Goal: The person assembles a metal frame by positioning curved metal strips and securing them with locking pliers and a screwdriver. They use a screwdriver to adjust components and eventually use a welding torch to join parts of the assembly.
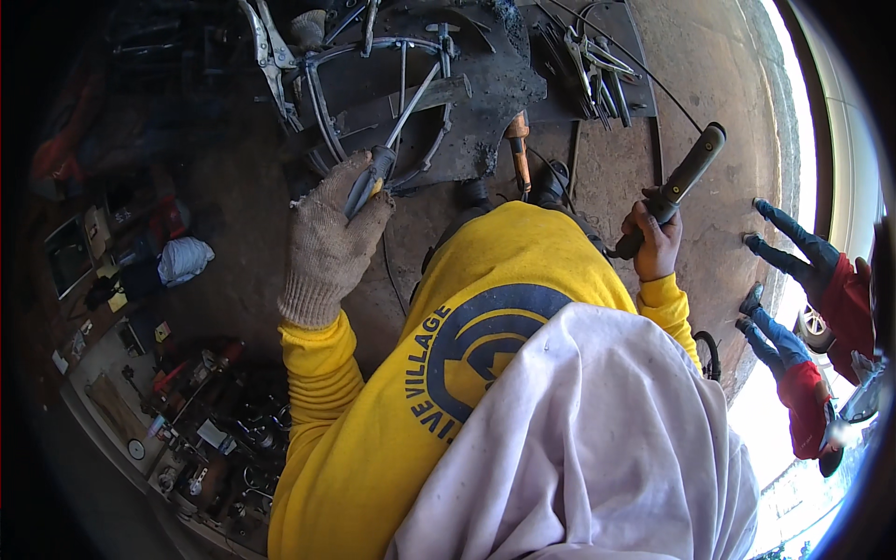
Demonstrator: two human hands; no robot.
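My left hand (327, 224), in a knitted work glove, closes around the grey and yellow handle of what looks like a screwdriver (367, 185). Its long shaft reaches up over a curved metal frame (322, 107) with straight bars, which lies on the dark metal worktable (499, 84). Out to the right, my bare right hand (656, 238) grips the lower end of a dark corded tool (693, 173). This tool is raised at a slant, away from the table; its exact kind is unclear. A thin black cable runs from its upper end toward the top.
Locking pliers (271, 56) and a brush (308, 30) lie at the table's left. More pliers and rods (597, 70) sit at its right. An orange tool (519, 154) hangs at the near edge by my feet. Parts crowd a bench (224, 439) lower left; two people stand far right.
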